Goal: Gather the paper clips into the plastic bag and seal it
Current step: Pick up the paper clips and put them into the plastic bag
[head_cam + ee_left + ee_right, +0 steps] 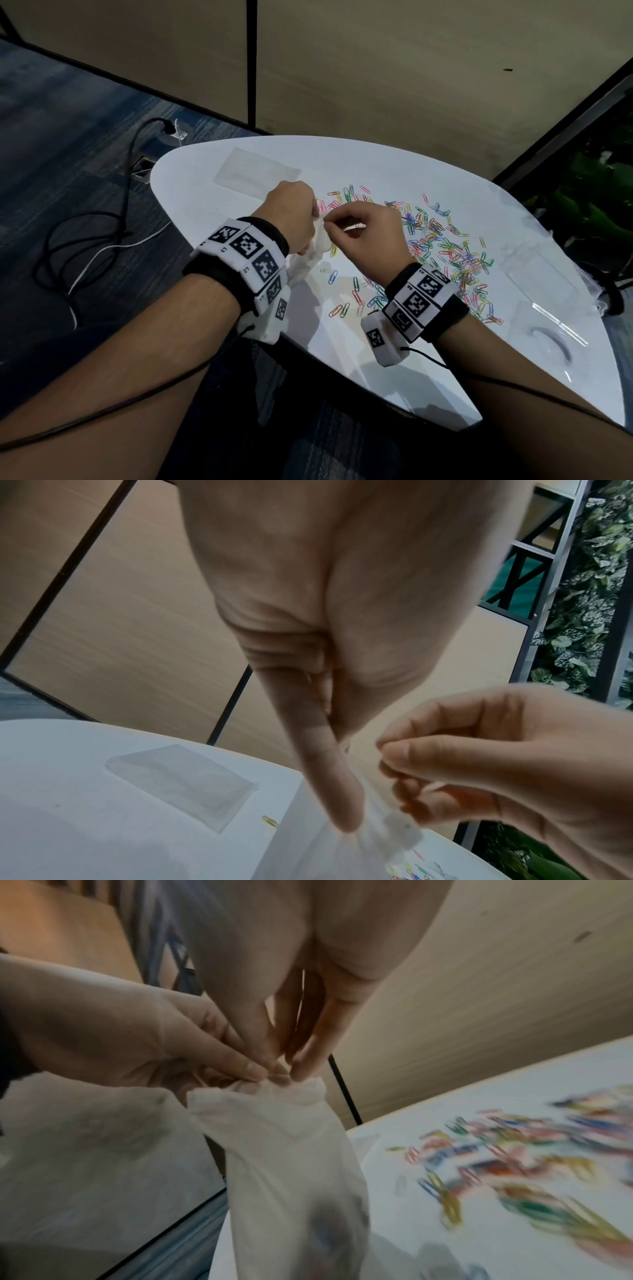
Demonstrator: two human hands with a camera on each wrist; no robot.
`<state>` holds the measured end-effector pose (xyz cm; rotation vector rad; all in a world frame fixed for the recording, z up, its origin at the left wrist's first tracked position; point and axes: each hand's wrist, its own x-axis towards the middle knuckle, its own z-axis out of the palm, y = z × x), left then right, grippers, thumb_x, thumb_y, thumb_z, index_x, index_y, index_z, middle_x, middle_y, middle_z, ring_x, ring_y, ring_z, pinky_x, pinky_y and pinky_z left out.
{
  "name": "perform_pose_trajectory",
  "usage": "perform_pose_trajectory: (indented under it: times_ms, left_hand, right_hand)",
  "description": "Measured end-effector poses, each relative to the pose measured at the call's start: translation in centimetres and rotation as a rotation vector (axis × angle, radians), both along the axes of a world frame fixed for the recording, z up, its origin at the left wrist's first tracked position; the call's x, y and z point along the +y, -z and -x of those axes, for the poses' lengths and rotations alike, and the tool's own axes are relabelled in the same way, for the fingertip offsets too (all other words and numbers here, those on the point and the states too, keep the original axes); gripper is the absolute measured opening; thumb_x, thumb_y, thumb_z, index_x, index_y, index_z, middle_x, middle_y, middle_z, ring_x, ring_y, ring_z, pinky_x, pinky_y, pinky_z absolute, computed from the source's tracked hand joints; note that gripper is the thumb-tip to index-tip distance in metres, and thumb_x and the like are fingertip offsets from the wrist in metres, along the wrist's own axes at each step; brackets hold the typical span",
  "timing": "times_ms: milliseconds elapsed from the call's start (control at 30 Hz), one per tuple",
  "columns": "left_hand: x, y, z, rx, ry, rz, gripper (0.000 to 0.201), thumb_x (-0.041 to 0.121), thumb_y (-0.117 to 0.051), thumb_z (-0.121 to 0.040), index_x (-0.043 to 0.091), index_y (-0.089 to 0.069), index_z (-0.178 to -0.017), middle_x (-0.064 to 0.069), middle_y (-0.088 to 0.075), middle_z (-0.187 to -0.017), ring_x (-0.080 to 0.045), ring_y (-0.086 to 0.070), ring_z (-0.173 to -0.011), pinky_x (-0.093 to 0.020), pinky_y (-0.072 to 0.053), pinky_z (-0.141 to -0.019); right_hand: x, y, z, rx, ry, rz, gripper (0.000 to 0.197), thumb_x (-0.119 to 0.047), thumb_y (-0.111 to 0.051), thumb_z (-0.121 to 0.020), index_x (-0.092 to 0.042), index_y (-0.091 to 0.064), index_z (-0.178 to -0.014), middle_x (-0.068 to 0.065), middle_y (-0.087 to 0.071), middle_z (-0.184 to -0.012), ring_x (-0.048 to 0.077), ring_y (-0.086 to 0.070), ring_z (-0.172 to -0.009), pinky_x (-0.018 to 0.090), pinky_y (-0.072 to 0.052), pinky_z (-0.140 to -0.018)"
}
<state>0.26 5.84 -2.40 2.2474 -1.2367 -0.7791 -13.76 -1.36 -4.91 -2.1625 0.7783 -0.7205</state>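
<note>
A thin white plastic bag (320, 241) hangs between my two hands above the table's left side. My left hand (298, 210) pinches its top edge, and my right hand (342, 224) pinches the same edge from the other side. In the right wrist view the right hand's fingertips (301, 1069) meet the left hand (240, 1066) at the bag's crumpled mouth (294, 1093). Blurred dark shapes show low inside the bag (325, 1231). Many coloured paper clips (445, 246) lie scattered on the white table (394, 164), to the right of my hands.
A flat stack of clear bags (257, 171) lies at the table's far left. A clear plastic box (541, 284) and a lid (548, 335) sit at the right edge. Cables (102, 240) trail on the carpet to the left. A few stray clips (342, 308) lie near my right wrist.
</note>
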Motion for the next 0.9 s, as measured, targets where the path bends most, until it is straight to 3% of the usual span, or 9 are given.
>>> perform_pose_trajectory:
  times_ms: [67, 133, 200, 233, 300, 400, 633, 800, 900]
  left_hand:
    - [0.1, 0.1, -0.1, 0.003, -0.005, 0.006, 0.031, -0.007, -0.064, -0.087, 0.006, -0.073, -0.114, -0.014, -0.076, -0.087, -0.032, -0.076, -0.081, -0.041, -0.064, -0.079]
    - [0.2, 0.1, -0.3, 0.011, -0.001, 0.013, 0.032, -0.007, -0.066, -0.088, 0.005, -0.072, -0.116, -0.016, -0.076, -0.093, -0.033, -0.075, -0.086, -0.042, -0.063, -0.082]
    - [0.2, -0.1, -0.4, 0.019, 0.005, 0.020, 0.034, -0.009, -0.066, -0.087, 0.003, -0.072, -0.118, -0.017, -0.076, -0.095, -0.034, -0.075, -0.088, -0.042, -0.063, -0.083]
    - [0.2, -0.1, -0.4, 0.024, 0.007, 0.020, 0.034, -0.009, -0.065, -0.087, 0.002, -0.071, -0.118, -0.018, -0.076, -0.095, -0.034, -0.075, -0.088, -0.042, -0.063, -0.083]
    - [0.2, -0.1, -0.3, 0.032, 0.014, 0.015, 0.034, -0.008, -0.066, -0.087, 0.001, -0.071, -0.119, -0.019, -0.076, -0.096, -0.035, -0.075, -0.089, -0.043, -0.063, -0.083]
    - [0.3, -0.3, -0.3, 0.047, 0.013, -0.001, 0.035, -0.007, -0.066, -0.087, 0.000, -0.069, -0.122, -0.019, -0.076, -0.099, -0.035, -0.074, -0.092, -0.043, -0.062, -0.086]
    - [0.0, -0.3, 0.1, 0.050, 0.005, -0.033, 0.032, -0.006, -0.067, -0.088, 0.002, -0.070, -0.119, -0.019, -0.074, -0.098, -0.035, -0.075, -0.087, -0.043, -0.063, -0.084]
    - [-0.6, -0.1, 0.9, 0.047, 0.027, -0.039, 0.032, -0.005, -0.068, -0.088, 0.005, -0.070, -0.119, -0.018, -0.073, -0.102, -0.034, -0.074, -0.091, -0.042, -0.062, -0.087]
    - [-0.8, -0.1, 1.2, 0.053, 0.016, -0.054, 0.031, -0.007, -0.067, -0.087, 0.004, -0.071, -0.116, -0.018, -0.072, -0.101, -0.034, -0.075, -0.087, -0.043, -0.063, -0.083]
  right_hand:
    - [-0.5, 1.2, 0.9, -0.006, 0.095, -0.001, 0.007, -0.010, -0.066, -0.080, -0.014, -0.073, -0.080, -0.004, -0.072, -0.073, 0.009, -0.068, -0.067, 0.024, -0.058, -0.064]
    - [-1.1, 3.8, 2.0, 0.167, 0.087, 0.011, 0.011, -0.014, -0.064, -0.082, -0.016, -0.074, -0.088, -0.003, -0.074, -0.085, 0.009, -0.068, -0.077, 0.031, -0.059, -0.075]
    - [-0.9, 6.9, 3.1, 0.488, -0.106, 0.057, 0.029, -0.022, -0.057, -0.092, -0.014, -0.068, -0.118, 0.004, -0.067, -0.122, 0.017, -0.062, -0.112, 0.039, -0.050, -0.100]
    - [-0.5, 8.4, 3.6, 0.632, -0.248, 0.108, 0.039, -0.023, -0.051, -0.096, -0.011, -0.057, -0.132, 0.010, -0.054, -0.140, 0.023, -0.051, -0.129, 0.040, -0.040, -0.111]
    - [0.7, 11.1, 4.8, 0.790, -0.481, 0.296, 0.052, -0.022, -0.045, -0.099, 0.000, -0.037, -0.145, 0.020, -0.028, -0.156, 0.033, -0.029, -0.144, 0.044, -0.028, -0.117]
    - [1.9, 13.2, 7.5, 0.903, -0.551, 0.457, 0.063, -0.032, -0.035, -0.101, -0.002, -0.015, -0.153, 0.017, -0.005, -0.162, 0.033, -0.011, -0.150, 0.047, -0.021, -0.120]
    - [-0.6, 13.6, 13.4, 0.902, -0.416, 0.697, 0.058, -0.032, -0.025, -0.103, -0.009, -0.011, -0.155, 0.009, -0.005, -0.163, 0.031, -0.005, -0.150, 0.055, -0.014, -0.117]
    - [-3.0, 13.5, 12.9, 1.010, -0.315, 0.493, 0.066, -0.013, -0.041, -0.098, -0.017, -0.007, -0.155, 0.009, -0.003, -0.163, 0.038, -0.006, -0.149, 0.055, -0.026, -0.115]
    - [-3.7, 13.1, 11.7, 0.946, -0.316, 0.477, 0.060, -0.005, -0.051, -0.094, -0.013, -0.030, -0.150, 0.016, -0.025, -0.157, 0.039, -0.029, -0.142, 0.048, -0.043, -0.105]
